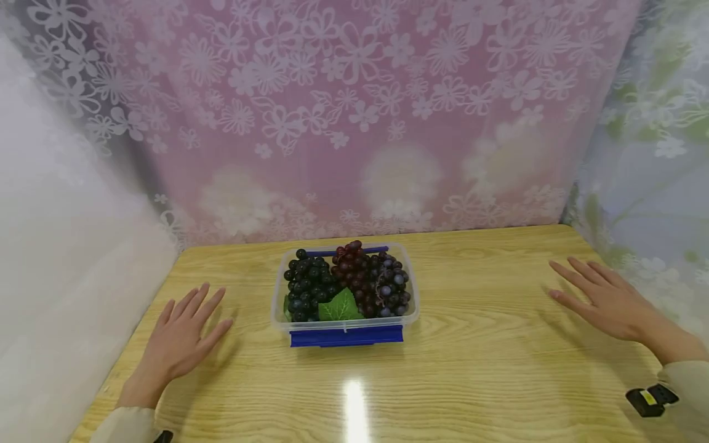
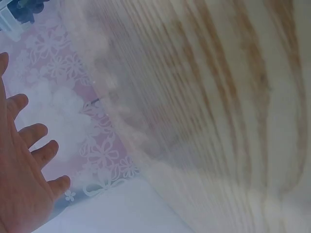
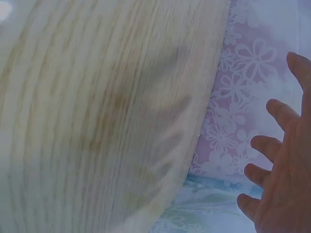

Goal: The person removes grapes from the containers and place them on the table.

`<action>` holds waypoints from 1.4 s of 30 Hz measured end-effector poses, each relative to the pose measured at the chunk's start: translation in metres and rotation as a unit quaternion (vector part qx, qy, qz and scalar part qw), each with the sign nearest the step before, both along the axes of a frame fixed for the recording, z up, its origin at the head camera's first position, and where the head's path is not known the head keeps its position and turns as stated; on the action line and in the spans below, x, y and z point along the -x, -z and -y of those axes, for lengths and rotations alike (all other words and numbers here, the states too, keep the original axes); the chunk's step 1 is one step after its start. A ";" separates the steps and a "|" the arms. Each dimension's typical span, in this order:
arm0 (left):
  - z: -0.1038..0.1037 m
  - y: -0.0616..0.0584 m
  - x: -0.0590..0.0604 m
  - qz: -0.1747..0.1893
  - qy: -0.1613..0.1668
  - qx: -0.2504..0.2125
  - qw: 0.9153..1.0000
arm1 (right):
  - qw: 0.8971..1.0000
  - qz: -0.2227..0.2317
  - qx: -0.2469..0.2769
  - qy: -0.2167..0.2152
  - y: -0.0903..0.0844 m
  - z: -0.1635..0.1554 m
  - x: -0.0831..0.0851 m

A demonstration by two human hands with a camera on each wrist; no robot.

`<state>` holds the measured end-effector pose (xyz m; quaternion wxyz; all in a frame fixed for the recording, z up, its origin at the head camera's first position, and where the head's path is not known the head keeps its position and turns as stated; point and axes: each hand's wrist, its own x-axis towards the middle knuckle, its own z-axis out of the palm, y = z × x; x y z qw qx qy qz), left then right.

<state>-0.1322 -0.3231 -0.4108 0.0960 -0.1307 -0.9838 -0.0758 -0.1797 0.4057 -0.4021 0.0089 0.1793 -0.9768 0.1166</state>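
**Two open hands, a box of grapes between them**

A clear plastic container [image 1: 344,289] with blue clips sits in the middle of the wooden table [image 1: 476,363], a little toward the far edge. It is packed with grapes: a black bunch [image 1: 308,284] at the container's 9 o'clock side, a dark red bunch [image 1: 353,266] in the middle toward 12, and a bluish-purple bunch [image 1: 391,288] at 3 o'clock. A green leaf [image 1: 340,306] lies at the 6 o'clock side, against the near wall. The lid is off.

The left hand [image 1: 185,335] lies with fingers spread and straight, holding nothing, at 9 o'clock from the container and apart from it. The right hand [image 1: 600,298] is likewise open and empty, at 3 o'clock, farther from the container than the left. Whether the palms actually rest on the wood I cannot tell.

A flowered pink curtain [image 1: 354,117] hangs behind the table at 12 o'clock. A small black-and-yellow device [image 1: 650,399] shows by the right sleeve.
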 end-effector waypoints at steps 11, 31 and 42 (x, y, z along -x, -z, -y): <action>-0.007 -0.003 0.004 -0.011 0.016 0.002 1.000 | 1.000 0.010 0.000 -0.006 -0.006 0.014 -0.004; -0.023 -0.016 0.014 -0.039 0.042 0.023 0.998 | 0.998 -0.021 -0.020 -0.048 -0.028 0.066 0.009; -0.032 -0.018 0.015 -0.020 0.055 0.024 0.998 | 0.999 0.006 -0.005 -0.052 -0.035 0.099 0.013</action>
